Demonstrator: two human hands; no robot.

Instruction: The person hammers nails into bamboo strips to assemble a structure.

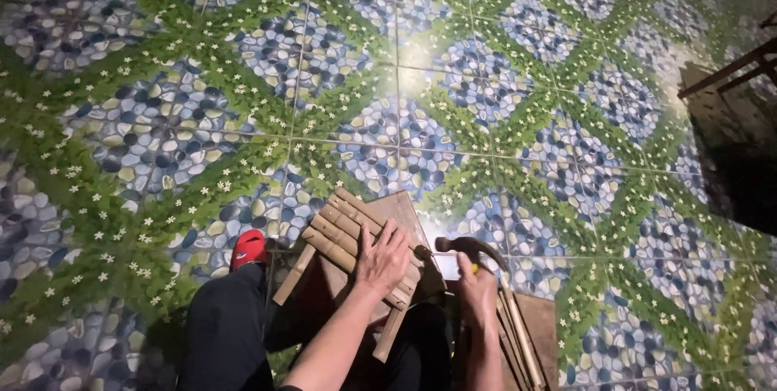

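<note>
A red slipper shows just left of the bamboo-slat panel, several slats already joined on its wooden block. The left hand presses flat on it. Right of the panel, the right hand grips a claw hammer beside loose bamboo sticks not yet attached.

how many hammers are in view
1. The hammer is in the right hand, head up beside the slat panel that the left hand presses down. Others may be hidden below.
</note>
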